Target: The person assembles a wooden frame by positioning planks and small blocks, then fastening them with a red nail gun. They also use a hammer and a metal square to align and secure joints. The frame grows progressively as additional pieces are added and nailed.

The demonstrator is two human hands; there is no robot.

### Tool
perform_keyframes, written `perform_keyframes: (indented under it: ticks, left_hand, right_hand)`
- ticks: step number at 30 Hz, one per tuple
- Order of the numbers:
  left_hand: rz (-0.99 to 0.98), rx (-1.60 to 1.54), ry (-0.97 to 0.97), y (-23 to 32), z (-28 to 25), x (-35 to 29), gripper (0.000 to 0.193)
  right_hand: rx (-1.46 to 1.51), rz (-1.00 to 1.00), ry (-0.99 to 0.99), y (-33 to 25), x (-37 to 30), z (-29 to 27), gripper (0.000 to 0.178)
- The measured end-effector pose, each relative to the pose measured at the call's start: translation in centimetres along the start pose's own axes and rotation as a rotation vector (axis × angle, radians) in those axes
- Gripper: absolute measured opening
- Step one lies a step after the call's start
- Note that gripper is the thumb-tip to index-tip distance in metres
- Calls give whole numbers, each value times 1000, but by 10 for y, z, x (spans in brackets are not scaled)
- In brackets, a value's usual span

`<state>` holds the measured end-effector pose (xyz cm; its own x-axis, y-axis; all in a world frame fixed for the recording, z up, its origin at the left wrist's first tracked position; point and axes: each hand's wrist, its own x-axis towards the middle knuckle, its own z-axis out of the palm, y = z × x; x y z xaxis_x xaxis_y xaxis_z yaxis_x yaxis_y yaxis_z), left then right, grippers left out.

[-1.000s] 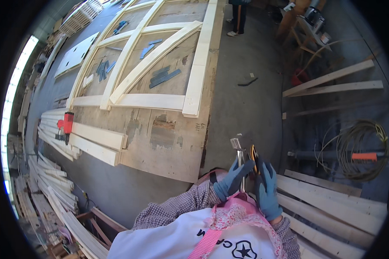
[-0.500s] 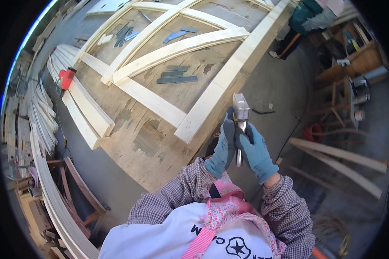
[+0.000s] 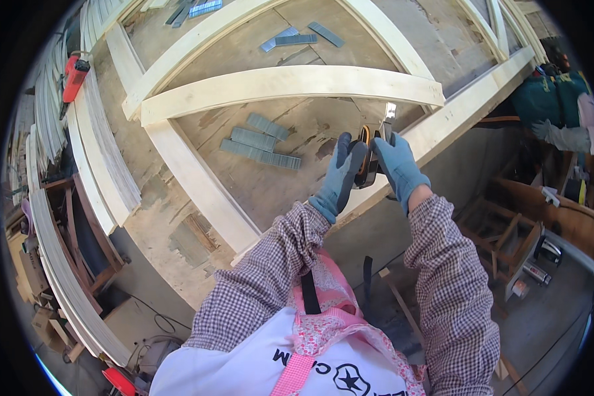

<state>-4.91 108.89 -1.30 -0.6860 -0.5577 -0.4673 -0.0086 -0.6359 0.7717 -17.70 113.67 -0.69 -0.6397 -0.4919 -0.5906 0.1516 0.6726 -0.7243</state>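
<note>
My left hand (image 3: 342,173), in a blue and dark grey glove, is closed on what looks like a tape measure (image 3: 364,166) with a black and yellow case. Close beside it, my right hand (image 3: 397,165) wears a matching glove. Its fingers close around a shiny metal strip (image 3: 389,117), apparently the tape's blade, which sticks up beyond the fingertips. Both hands hover over the near right rail (image 3: 435,135) of a pale wooden frame. A curved wooden piece (image 3: 290,86) crosses just beyond them. Grey staple strips (image 3: 261,142) lie on the board inside the frame.
A red and black power tool (image 3: 74,79) rests on stacked wooden strips (image 3: 109,158) at the left. More staple strips (image 3: 297,38) lie farther off. Another person's gloved hand (image 3: 561,135) shows at the right, near wooden furniture parts (image 3: 508,231). Long boards (image 3: 66,264) run along the left.
My view has shifted forward over the frame. Both hands have moved from beside the table to above the rail. The tape measure has turned, so its black and yellow side now shows.
</note>
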Motion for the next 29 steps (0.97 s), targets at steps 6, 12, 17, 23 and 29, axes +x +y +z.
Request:
perform_keyframes:
  ticks: [6,12,17,23,29]
  left_hand:
    - [-30,1,-58,-2,-6,54,66]
    - [17,149,-146,-24,-12,65,61]
    - [-54,-132,-351,-40,-21,71,90]
    - [32,-27,-331,-48,-17,79,102]
    - [-142,-73,-236,-48,-11,80,86]
  right_hand:
    - [-410,-66,-62,-15,70,9,40]
    - [-673,-200,-24,-28,69,15,31]
    - [-767,-39,-117,-51,64,21,47]
    - [-758,29,-50,-48,66,27,42]
    - [-832,50,-24,-50,66,31,43]
